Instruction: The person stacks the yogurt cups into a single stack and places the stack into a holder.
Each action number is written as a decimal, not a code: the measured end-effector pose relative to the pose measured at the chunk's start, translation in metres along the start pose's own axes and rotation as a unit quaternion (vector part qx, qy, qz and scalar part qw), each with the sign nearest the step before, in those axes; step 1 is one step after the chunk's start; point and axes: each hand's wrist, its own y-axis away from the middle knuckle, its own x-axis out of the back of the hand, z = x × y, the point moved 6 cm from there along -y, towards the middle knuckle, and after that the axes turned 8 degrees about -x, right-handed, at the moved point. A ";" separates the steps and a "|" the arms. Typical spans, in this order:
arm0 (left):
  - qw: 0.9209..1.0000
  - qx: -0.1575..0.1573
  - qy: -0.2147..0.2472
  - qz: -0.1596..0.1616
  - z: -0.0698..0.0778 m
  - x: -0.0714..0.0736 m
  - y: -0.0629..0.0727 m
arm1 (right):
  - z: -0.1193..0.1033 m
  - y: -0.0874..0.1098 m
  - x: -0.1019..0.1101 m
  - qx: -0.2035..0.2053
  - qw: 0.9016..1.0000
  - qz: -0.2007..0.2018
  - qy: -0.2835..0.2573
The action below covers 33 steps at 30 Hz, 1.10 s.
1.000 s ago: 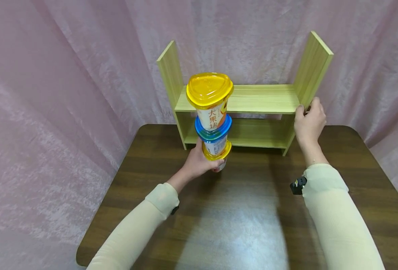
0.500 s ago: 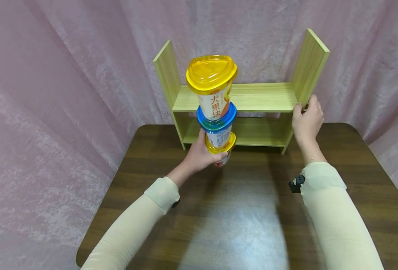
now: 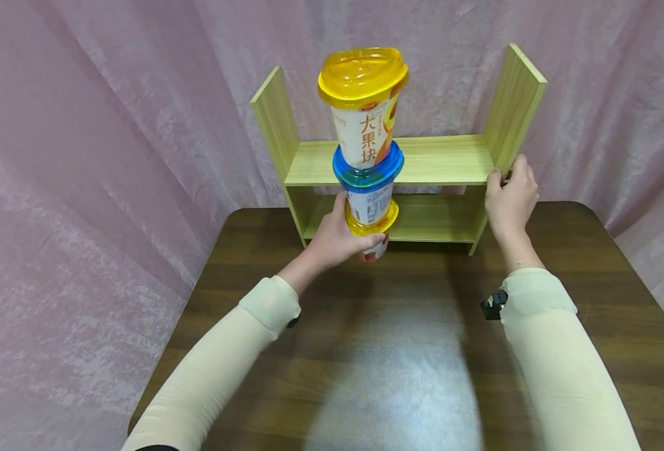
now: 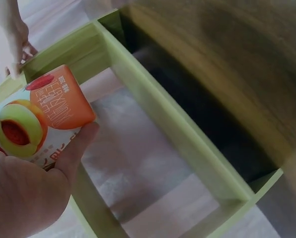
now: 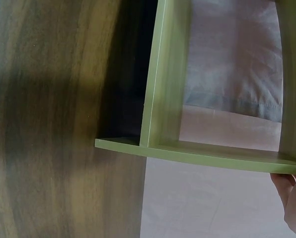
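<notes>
My left hand (image 3: 336, 239) grips the lowest of three stacked fruit cups, raised above the table in front of the shelf. The top cup (image 3: 363, 134) has a yellow lid and an orange-and-white label; the middle cup (image 3: 371, 203) wears a blue lid. Under it, the yellow-lidded bottom cup (image 3: 376, 249) is partly hidden by my fingers; the left wrist view shows a peach picture on the held cup (image 4: 63, 99). The pale wooden shelf (image 3: 445, 156) stands upright on the table. My right hand (image 3: 512, 199) holds its right side panel (image 3: 515, 106) at the upper board's height.
The brown wooden table (image 3: 399, 351) has rounded corners and reflects light in the middle. Pink curtains (image 3: 140, 125) hang behind and at the sides. The shelf's left side panel (image 3: 278, 119) rises above the upper board, and a lower board (image 3: 433, 232) sits beneath.
My left hand has lifted the cup stack higher and slightly to the right, so it covers the upper board's middle-left part. My right hand stays on the shelf's side panel.
</notes>
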 end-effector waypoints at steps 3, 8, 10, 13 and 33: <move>1.000 -0.006 0.003 -0.004 0.004 0.002 -0.005 | -0.001 0.001 0.000 0.000 1.000 0.001 0.001; 1.000 -0.004 0.003 -0.002 0.011 0.009 -0.015 | -0.002 0.003 0.000 -0.001 1.000 0.002 0.000; 1.000 0.000 0.004 -0.001 0.014 0.012 -0.019 | -0.003 0.003 0.000 -0.002 1.000 0.002 -0.001; 1.000 0.001 0.008 -0.002 0.017 0.016 -0.025 | -0.003 0.003 0.000 -0.005 1.000 0.002 0.001; 0.999 0.038 -0.007 -0.002 0.025 0.028 -0.046 | -0.001 0.007 -0.004 0.001 1.000 -0.006 0.000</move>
